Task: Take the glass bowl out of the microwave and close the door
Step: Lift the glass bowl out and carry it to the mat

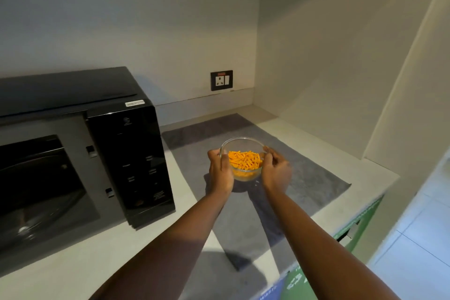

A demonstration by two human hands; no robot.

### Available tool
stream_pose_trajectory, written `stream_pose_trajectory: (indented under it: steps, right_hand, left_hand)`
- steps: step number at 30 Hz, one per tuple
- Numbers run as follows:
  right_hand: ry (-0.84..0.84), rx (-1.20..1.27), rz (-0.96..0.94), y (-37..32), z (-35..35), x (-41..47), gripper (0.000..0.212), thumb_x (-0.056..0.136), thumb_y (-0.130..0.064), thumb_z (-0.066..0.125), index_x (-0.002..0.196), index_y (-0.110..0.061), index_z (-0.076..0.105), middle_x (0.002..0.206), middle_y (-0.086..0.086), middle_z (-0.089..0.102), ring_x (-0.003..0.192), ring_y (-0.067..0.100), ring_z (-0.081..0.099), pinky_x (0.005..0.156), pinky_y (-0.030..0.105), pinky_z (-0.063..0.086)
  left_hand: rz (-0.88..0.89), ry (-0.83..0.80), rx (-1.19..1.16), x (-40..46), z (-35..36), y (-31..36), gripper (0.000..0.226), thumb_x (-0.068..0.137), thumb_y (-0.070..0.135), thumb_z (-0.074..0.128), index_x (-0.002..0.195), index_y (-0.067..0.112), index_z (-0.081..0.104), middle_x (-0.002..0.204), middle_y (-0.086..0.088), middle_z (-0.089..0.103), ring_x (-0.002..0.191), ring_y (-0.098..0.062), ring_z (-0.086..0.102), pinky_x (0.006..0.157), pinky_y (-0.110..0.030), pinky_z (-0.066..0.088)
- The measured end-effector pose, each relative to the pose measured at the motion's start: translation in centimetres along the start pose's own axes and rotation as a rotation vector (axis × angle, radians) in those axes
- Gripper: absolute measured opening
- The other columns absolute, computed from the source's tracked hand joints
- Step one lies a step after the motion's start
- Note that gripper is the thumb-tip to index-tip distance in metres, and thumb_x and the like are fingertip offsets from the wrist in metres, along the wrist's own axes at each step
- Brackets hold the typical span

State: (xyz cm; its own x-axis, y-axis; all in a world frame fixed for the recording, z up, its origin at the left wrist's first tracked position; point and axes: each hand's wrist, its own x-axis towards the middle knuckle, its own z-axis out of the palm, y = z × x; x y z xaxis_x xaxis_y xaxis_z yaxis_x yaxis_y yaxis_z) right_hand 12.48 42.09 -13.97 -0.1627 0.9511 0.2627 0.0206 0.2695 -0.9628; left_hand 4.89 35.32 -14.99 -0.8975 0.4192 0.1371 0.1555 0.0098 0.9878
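Note:
A clear glass bowl (243,147) filled with orange sticks is held between both hands over the grey mat (304,165), to the right of the microwave. My left hand (219,170) grips its left side and my right hand (276,169) cups its right side. Whether the bowl touches the mat I cannot tell. The black microwave (126,153) stands at the left on the counter; its cavity (36,190) is exposed and dark, with the glass turntable faintly visible. The door itself is out of view.
A pale counter (97,258) carries the microwave and mat. Walls close in behind and on the right, with a power socket (221,80) low on the back wall. The counter's front edge runs down the right, above green panels (360,226) and a tiled floor.

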Motion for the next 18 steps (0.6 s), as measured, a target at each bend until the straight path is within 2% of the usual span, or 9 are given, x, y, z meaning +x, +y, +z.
stream_pose_trajectory:
  steps: [2,4,5,8,9,11,13,18]
  right_hand:
    - [-0.017,-0.03,0.012,0.8,0.3,0.6,0.027,0.087,-0.008,0.046,0.103,-0.006,0.067,0.096,0.015,0.071,0.082,0.018,0.06,0.071,0.023,0.045]
    - [-0.031,-0.074,0.001,1.6,0.8,1.3,0.026,0.088,-0.009,0.046,0.103,-0.006,0.067,0.095,0.017,0.071,0.079,0.018,0.057,0.073,0.03,0.047]
    - [-0.036,-0.095,-0.005,2.0,1.0,1.7,0.025,0.089,-0.01,0.046,0.102,-0.005,0.067,0.091,0.017,0.071,0.075,0.018,0.057,0.069,0.029,0.046]
    - [-0.073,-0.123,-0.009,2.8,1.7,2.4,0.025,0.091,-0.01,0.044,0.096,-0.004,0.068,0.08,0.015,0.067,0.061,0.014,0.053,0.052,0.011,0.04]
    - [-0.082,-0.129,-0.012,3.0,2.0,2.6,0.025,0.091,-0.01,0.043,0.092,-0.003,0.067,0.077,0.016,0.066,0.06,0.014,0.054,0.05,0.009,0.039]
    - [-0.089,-0.138,-0.014,3.1,2.3,2.9,0.026,0.091,-0.01,0.043,0.094,0.001,0.066,0.082,0.02,0.068,0.069,0.023,0.06,0.059,0.02,0.047]
    - [-0.089,-0.144,-0.015,3.3,2.8,3.1,0.026,0.092,-0.01,0.043,0.096,0.002,0.066,0.09,0.022,0.069,0.073,0.022,0.058,0.065,0.028,0.046]
    - [-0.096,-0.148,0.002,4.3,3.7,3.7,0.027,0.093,-0.01,0.042,0.097,0.002,0.065,0.087,0.017,0.067,0.07,0.016,0.052,0.053,0.014,0.039]
  left_hand:
    - [-0.049,-0.049,0.021,1.0,0.4,-1.0,0.026,0.095,0.021,0.036,0.117,0.009,0.044,0.119,-0.022,0.056,0.111,-0.04,0.052,0.099,-0.05,0.043]
    - [-0.067,-0.082,0.029,2.0,0.8,-1.9,0.03,0.094,0.02,0.037,0.121,0.008,0.043,0.118,-0.021,0.056,0.109,-0.04,0.054,0.098,-0.05,0.045]
    - [-0.073,-0.097,0.026,2.5,1.0,-2.3,0.03,0.094,0.019,0.038,0.121,0.008,0.043,0.116,-0.021,0.057,0.108,-0.039,0.054,0.097,-0.049,0.046]
    - [-0.108,-0.131,0.05,3.8,1.6,-3.6,0.028,0.093,0.021,0.038,0.119,0.01,0.041,0.117,-0.022,0.056,0.108,-0.04,0.055,0.097,-0.049,0.047]
    - [-0.13,-0.136,0.056,4.4,1.9,-4.1,0.027,0.093,0.023,0.038,0.118,0.011,0.04,0.119,-0.023,0.054,0.11,-0.04,0.054,0.097,-0.051,0.046]
    - [-0.172,-0.141,0.055,5.2,2.2,-4.8,0.025,0.094,0.027,0.039,0.116,0.015,0.036,0.124,-0.024,0.05,0.111,-0.038,0.054,0.096,-0.054,0.047]
    - [-0.192,-0.152,0.073,6.0,2.5,-5.4,0.023,0.095,0.029,0.038,0.115,0.018,0.035,0.125,-0.024,0.048,0.11,-0.036,0.055,0.095,-0.054,0.048]
    - [-0.22,-0.169,0.088,7.1,2.7,-6.1,0.021,0.095,0.028,0.037,0.114,0.019,0.035,0.127,-0.023,0.047,0.109,-0.036,0.055,0.095,-0.051,0.048]
